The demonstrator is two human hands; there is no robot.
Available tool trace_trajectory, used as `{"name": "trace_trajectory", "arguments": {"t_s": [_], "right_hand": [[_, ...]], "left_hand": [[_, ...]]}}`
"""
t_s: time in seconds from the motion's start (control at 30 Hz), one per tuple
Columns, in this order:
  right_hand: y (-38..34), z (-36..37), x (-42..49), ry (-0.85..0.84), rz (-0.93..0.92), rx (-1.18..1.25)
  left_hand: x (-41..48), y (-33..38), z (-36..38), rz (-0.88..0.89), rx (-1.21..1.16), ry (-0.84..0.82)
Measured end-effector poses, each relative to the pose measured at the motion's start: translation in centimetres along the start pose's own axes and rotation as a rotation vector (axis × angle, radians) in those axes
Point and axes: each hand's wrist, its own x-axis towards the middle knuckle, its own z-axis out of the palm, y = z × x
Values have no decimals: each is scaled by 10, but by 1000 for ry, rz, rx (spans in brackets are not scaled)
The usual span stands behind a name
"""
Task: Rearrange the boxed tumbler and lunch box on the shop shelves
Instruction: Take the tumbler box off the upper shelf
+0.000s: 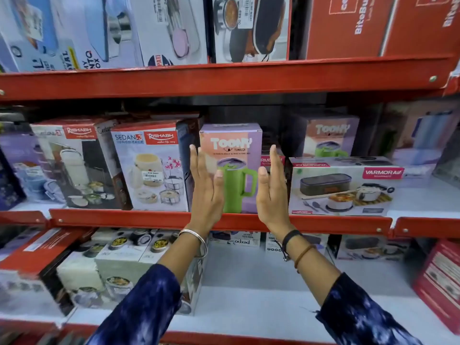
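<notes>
Both palms face each other, fingers straight and together, the left hand [205, 188] and right hand [272, 192] flanking the boxed tumbler [231, 143] upright on the middle shelf [99, 217]; lunch box [344, 186] at 3 o'clock. Likely next: closing in to grip.

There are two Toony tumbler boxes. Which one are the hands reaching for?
The front Toony box, between the left hand and right hand. The other Toony box sits farther back, right.
</notes>
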Motion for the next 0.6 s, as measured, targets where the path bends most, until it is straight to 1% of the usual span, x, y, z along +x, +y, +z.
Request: {"name": "trace_trajectory", "arguments": {"t_s": [0.03,0.1,0.17,0.27,0.33,0.43,0.6], "right_hand": [[-1,0,3,-8,53,38],[3,1,9,-71,159,44],[8,2,15,-131,201,21],[17,1,21,-134,207,-8],[21,-2,23,-117,209,9],[14,-12,21,-80,188,79],[-8,-35,17,-33,120,227]], "left_hand": [[0,0,0,-68,-29,12],[2,-2,0,-217,-1,-10],[1,-3,-1,-266,35,-24],[7,-10,-4,-232,22,-7],[9,-13,-6,-243,-2,-7],[3,-8,-9,-204,-55,-10],[-5,12,-17,-195,-238,1]]}}
